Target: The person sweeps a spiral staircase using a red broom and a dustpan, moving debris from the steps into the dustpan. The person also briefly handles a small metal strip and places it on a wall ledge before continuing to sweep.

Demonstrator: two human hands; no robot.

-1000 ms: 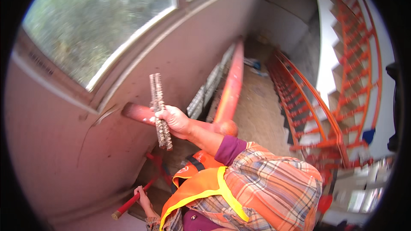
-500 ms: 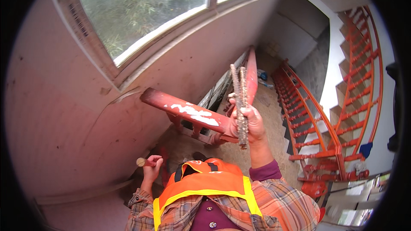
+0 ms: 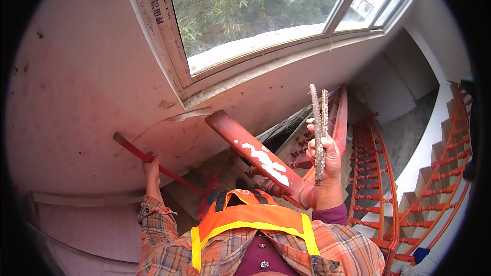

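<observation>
My left hand [image 3: 152, 169] is closed around a long, thin red pole [image 3: 176, 176], its dark end toward the wall and its other end by a blurred red shape near my body. My right hand [image 3: 327, 154] is closed on two rough, brown, crusted rods [image 3: 320, 140], standing nearly upright side by side and spreading apart slightly at the top. Whether they are wood or rusty metal I cannot tell. Just below that hand is the wide red handrail [image 3: 255, 156], with white patches where its paint is gone.
A large window [image 3: 255, 10] is set in the stained pinkish wall [image 3: 92, 92] ahead. Stairs [image 3: 440, 161] with orange-red balusters [image 3: 365, 174] run down at the right. A blue cloth [image 3: 421, 255] hangs on the railing at lower right. A curved ledge [image 3: 82, 199] lies at lower left.
My left hand has moved left and up, and the pole now slants toward the wall. The rods remain in my right hand. My view has turned, shifting the window and stairs rightward.
</observation>
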